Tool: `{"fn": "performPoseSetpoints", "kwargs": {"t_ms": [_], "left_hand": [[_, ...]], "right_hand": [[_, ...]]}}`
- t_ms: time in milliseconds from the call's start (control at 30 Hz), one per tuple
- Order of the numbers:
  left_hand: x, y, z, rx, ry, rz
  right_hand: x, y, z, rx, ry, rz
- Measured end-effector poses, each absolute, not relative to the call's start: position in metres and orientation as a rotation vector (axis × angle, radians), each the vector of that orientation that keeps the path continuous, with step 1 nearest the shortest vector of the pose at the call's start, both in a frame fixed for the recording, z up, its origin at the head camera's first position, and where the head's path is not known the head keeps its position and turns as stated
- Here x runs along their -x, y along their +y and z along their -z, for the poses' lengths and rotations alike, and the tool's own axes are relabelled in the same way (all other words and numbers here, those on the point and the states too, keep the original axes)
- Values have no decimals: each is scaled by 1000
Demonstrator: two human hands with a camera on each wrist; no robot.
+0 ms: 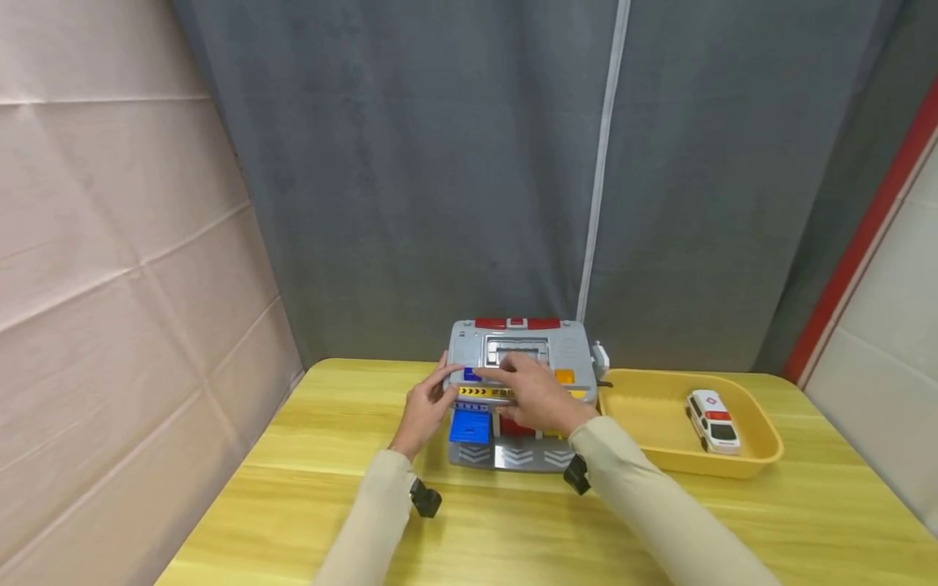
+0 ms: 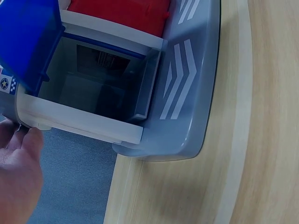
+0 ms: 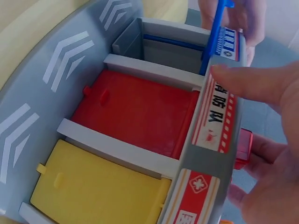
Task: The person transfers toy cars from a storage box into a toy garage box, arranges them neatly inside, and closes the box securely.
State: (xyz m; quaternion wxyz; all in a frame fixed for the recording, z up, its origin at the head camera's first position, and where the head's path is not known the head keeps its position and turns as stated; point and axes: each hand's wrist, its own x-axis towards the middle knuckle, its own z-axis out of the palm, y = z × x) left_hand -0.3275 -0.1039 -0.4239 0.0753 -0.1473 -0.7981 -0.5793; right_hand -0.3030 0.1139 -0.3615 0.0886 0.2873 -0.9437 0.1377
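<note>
I view the garage [image 1: 519, 458] standing on the desk [image 1: 330, 456], its doors facing the wearer; I judge that this keeps doors and roof [image 1: 575, 350] within reach. The blue door [image 2: 28, 37] stands raised over its bay [image 2: 98, 77]; the red door [image 3: 135, 112] and yellow door [image 3: 100, 182] are down.

The left hand [image 1: 423, 413] grips the garage's left end, probably bracing it against a push. The right hand [image 1: 541, 397] is spread, not clenched: its index finger extends to the blue button [image 1: 471, 375]; its thumb touches the front panel [image 3: 212, 112]. I cannot tell whether the button is depressed.

The ambulance [image 1: 713, 421] sits in the tray [image 1: 636, 419], right of the garage.
</note>
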Motion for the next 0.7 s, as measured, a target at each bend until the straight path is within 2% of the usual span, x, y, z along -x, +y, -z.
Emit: {"fn": "performPoseSetpoints", "kwargs": {"t_ms": [700], "left_hand": [[330,-103,430,441,-2349,1767]], "right_hand": [[281,156,356,-784,-2775,-402]]}}
